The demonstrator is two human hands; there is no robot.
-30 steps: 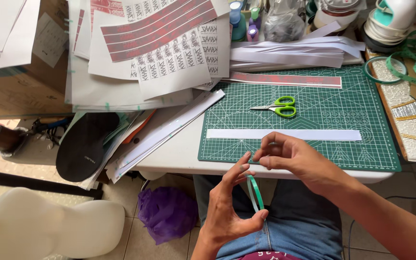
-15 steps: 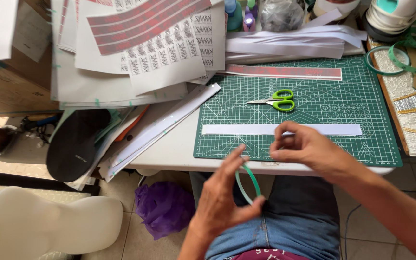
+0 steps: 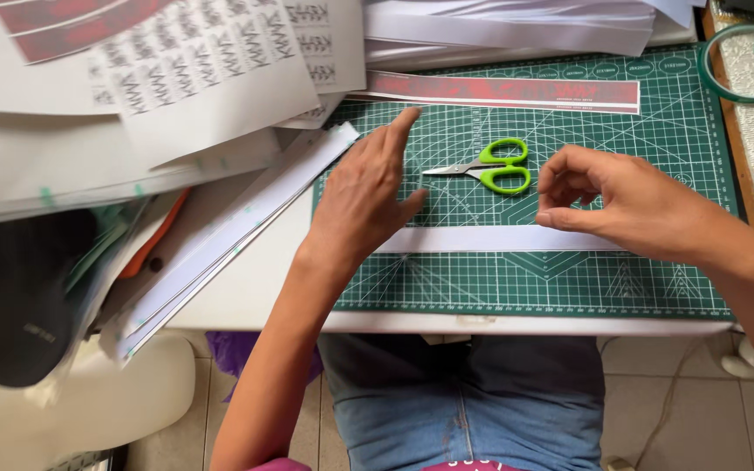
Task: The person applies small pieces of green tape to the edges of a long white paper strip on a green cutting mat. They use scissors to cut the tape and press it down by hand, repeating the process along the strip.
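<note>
A long white paper strip (image 3: 499,238) lies across a green cutting mat (image 3: 569,292). My left hand (image 3: 361,199) rests flat on the strip's left end, fingers stretched out and holding nothing. My right hand (image 3: 626,202) hovers over the strip's right part with its fingers curled. Its thumb tip touches the strip's top edge, and the forefinger is pinched close to the thumb. Whether something thin sits between them cannot be told. Green-handled scissors (image 3: 490,166) lie shut on the mat between the two hands, just beyond the strip.
A red printed strip (image 3: 499,90) lies at the mat's far edge. A green tape ring (image 3: 730,61) sits at the far right. Stacks of printed sheets (image 3: 176,96) overhang the table's left side, above a black object (image 3: 10,296) and a white seat (image 3: 133,392).
Both hands have risen from my lap onto the mat. The green ring held between them earlier is out of sight. The camera has moved closer to the table.
</note>
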